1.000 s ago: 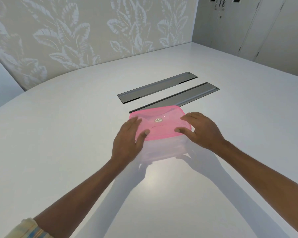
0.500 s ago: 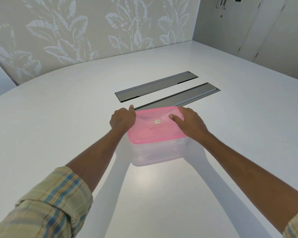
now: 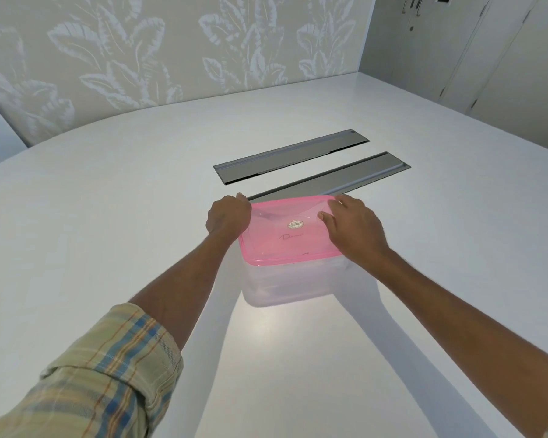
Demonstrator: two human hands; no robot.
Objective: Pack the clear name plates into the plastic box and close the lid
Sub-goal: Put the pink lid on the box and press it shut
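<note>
- We are resting both hands on the pink lid (image 3: 285, 235) that is sitting on the clear plastic box (image 3: 290, 286).
- Our left hand (image 3: 228, 216) is curling over the lid's far left corner, fingers wrapping the edge.
- Our right hand (image 3: 355, 229) is lying on the lid's right side, thumb pointing toward its oval sticker (image 3: 295, 224).
- The box is standing on the white table (image 3: 108, 216), just in front of the nearer of two grey recessed panels (image 3: 339, 181).
- The box's contents are looking too blurred for us to make out.
</note>
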